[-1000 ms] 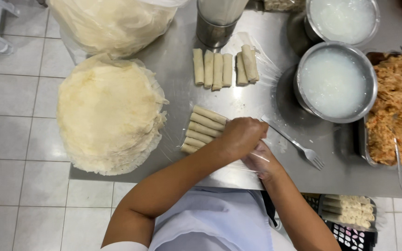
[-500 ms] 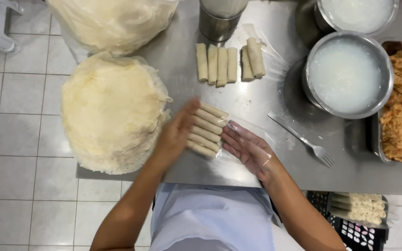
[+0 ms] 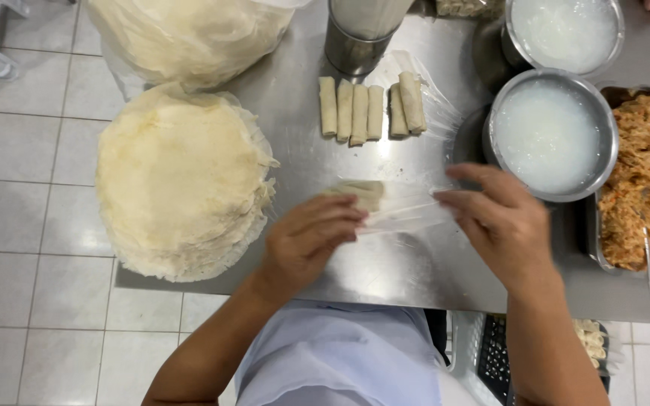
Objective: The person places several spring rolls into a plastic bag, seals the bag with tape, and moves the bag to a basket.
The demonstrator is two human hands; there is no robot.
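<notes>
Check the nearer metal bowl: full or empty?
Nearly full: the nearer metal bowl holds white, wet-looking stuff almost to its rim, just beyond the right hand.

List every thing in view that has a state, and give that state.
left hand: on wrapped rolls
right hand: fingers spread, pulling clear film
clear film: stretched
rolls near cup: finished, side by side
wrapper stack: flat, piled
nearer bowl: full of white liquid
</notes>
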